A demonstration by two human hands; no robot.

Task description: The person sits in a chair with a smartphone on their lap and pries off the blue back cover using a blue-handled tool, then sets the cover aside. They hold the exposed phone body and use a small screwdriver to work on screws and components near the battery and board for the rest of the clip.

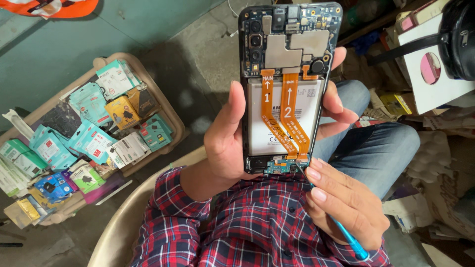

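Observation:
My left hand (232, 143) grips an opened phone (287, 54) upright, back cover off, thumb along its left edge and fingers wrapped around the right edge. Its circuit board, white battery (257, 123) and two orange ribbon cables (289, 116) are exposed. My right hand (344, 202) holds a thin blue-handled tool (346, 235) like a pen. The metal tip touches the small board at the phone's bottom edge, near the ribbon connectors.
A beige tray (170, 111) at the left holds several small packets of parts in teal, yellow and white. My jeans-clad knees (381, 148) are behind the phone. Boxes, papers and a black bag (457, 39) crowd the right side. A beige curved rim (126, 217) lies under my sleeves.

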